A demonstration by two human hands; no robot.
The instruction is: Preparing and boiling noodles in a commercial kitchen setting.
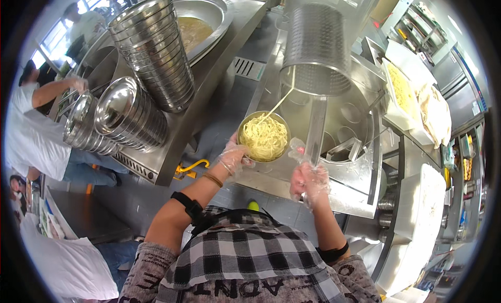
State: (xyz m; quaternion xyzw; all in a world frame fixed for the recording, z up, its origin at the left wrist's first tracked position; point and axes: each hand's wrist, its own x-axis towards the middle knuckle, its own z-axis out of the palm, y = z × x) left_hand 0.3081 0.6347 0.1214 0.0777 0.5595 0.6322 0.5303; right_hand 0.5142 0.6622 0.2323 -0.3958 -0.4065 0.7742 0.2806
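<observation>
In a clear plastic glove, my left hand (236, 156) holds a metal bowl (289, 135) from its near left side. Pale yellow noodles (264, 138) fill the bowl in a heap. My right hand (310, 181), also gloved, grips the handle (316, 131) of a deep perforated noodle strainer (315, 48). The strainer is raised and tipped, with its open mouth facing toward me. From its rim a single noodle strand (282, 100) hangs down to the heap. Behind and below is a round steaming cooker (344, 111) with further strainers set in it.
Tall stacks of steel bowls (152, 52) stand on the left counter (203, 103), beside a wide pan (225, 13) of brownish liquid. A person in white (35, 127) reaches over the far left. White tubs (403, 119) line the right, one with raw noodles (401, 88). A yellow valve (191, 168) juts out low.
</observation>
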